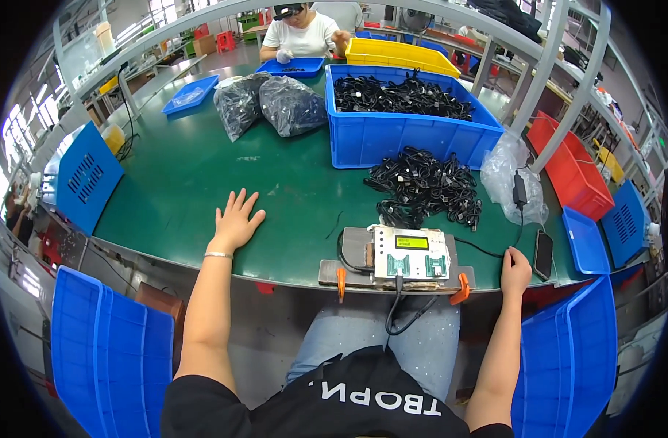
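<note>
My left hand (237, 223) lies palm down on the green table (275, 197), fingers spread, holding nothing. At the table's front edge, my right hand (516, 271) has its fingers curled beside a thin black cord (480, 249); whether it grips the cord is hidden. Between my hands sits a white tester box (410, 254) with a lit yellow-green display and two green sockets. A black cable (399, 288) is plugged into its front and loops below the edge. Behind the tester, black cables (429, 186) lie in a loose heap.
A blue bin (414, 139) full of black cables stands behind the heap. Dark-filled plastic bags (290, 106) sit left of it. Orange clamps (460, 290) flank the tester. A phone (543, 254) and black adapter (520, 190) are at right. Across the table works another person (304, 36).
</note>
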`<control>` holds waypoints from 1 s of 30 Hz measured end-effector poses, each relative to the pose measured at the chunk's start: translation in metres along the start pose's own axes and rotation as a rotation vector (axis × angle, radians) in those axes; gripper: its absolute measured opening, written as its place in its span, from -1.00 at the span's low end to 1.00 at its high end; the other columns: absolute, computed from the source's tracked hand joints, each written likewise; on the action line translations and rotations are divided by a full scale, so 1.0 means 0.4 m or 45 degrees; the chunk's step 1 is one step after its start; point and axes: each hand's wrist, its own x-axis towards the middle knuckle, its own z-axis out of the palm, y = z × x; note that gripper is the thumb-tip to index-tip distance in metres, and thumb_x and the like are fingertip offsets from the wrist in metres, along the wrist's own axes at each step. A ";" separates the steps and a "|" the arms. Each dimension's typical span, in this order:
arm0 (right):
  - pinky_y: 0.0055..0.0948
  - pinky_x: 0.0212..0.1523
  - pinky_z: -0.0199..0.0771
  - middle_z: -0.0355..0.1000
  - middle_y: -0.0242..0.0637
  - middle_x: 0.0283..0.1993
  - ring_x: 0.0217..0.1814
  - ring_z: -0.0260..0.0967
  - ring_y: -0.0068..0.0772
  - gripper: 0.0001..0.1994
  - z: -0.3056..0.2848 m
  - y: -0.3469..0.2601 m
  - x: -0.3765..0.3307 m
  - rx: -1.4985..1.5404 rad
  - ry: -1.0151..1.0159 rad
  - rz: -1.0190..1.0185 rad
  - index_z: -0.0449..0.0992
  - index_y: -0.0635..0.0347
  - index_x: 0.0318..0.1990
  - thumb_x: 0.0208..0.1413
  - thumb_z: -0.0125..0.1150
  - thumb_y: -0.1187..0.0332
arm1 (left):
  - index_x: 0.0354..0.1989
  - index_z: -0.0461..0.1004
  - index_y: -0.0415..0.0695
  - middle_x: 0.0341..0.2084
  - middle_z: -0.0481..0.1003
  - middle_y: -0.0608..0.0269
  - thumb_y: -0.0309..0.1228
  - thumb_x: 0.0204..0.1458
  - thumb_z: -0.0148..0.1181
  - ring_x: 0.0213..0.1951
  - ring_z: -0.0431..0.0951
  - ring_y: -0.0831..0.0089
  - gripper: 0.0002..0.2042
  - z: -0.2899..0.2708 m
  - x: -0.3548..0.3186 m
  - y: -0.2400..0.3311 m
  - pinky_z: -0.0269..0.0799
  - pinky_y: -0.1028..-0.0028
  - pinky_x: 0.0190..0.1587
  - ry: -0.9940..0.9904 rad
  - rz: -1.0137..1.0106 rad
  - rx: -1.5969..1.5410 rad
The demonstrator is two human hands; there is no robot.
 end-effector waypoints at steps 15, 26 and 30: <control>-0.29 -0.13 0.44 0.52 -0.23 -0.25 -0.16 0.46 -0.16 -0.78 0.023 -0.001 0.028 0.044 0.048 0.042 0.60 0.09 -0.32 0.02 0.11 0.21 | 0.31 0.08 0.28 0.35 -0.03 0.33 0.03 0.17 -0.20 0.38 -0.12 0.28 -0.49 0.073 -0.202 0.048 -0.26 -0.23 0.22 0.162 -0.074 0.154; -0.32 -0.15 0.46 0.54 -0.29 -0.29 -0.18 0.47 -0.22 -0.82 0.009 0.011 0.004 0.059 0.131 0.037 0.60 0.09 -0.38 -0.01 0.14 0.24 | 0.27 0.16 0.29 0.33 0.04 0.33 0.06 0.17 -0.21 0.36 -0.06 0.24 -0.51 0.097 -0.195 0.034 -0.24 -0.23 0.19 0.268 -0.054 0.129; -0.32 -0.15 0.46 0.54 -0.28 -0.29 -0.18 0.47 -0.23 -0.82 0.024 0.012 0.011 0.055 0.142 0.008 0.60 0.10 -0.39 -0.01 0.14 0.25 | 0.27 0.17 0.29 0.33 0.03 0.32 0.14 0.13 -0.20 0.37 -0.08 0.23 -0.46 0.110 -0.183 0.060 -0.25 -0.24 0.19 0.287 -0.204 0.120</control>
